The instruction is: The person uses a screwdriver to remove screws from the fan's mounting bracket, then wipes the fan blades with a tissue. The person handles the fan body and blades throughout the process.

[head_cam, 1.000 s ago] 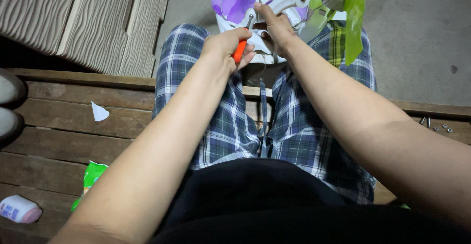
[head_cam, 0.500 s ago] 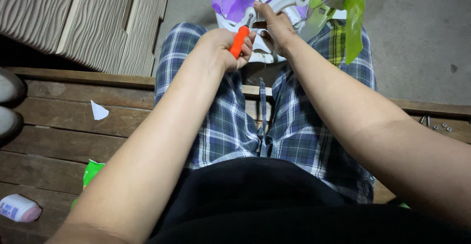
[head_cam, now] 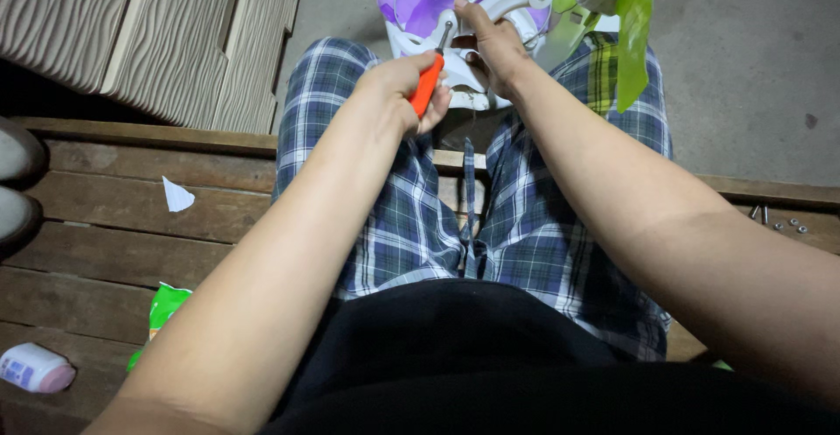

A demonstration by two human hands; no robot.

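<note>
**Two hands at a white-and-purple appliance on the lap**

One wooden counter (head_cam: 114, 225) of planks carries the seated person, whose plaid-trousered knees reach past its front edge. Two ribbed beige panels (head_cam: 166, 41) stand on the floor to the left. One white-and-purple appliance (head_cam: 442, 6) rests at the knees, with one translucent green blade (head_cam: 632, 41) hanging from its right side.

Both forearms stretch forward and converge on the appliance. The left hand (head_cam: 404, 89) is closed in a fist around one orange-handled screwdriver (head_cam: 426, 85), whose metal shaft angles up into the white housing. The right hand (head_cam: 494, 45) lies on the housing just beside that shaft, fingers curled on the white plastic, steadying it.

On the counter lie one green wrapper (head_cam: 162, 308), one small white bottle (head_cam: 35, 368), one scrap of white paper (head_cam: 177, 196), and a few loose screws (head_cam: 779, 221) at the right; their exact count is unclear.
</note>
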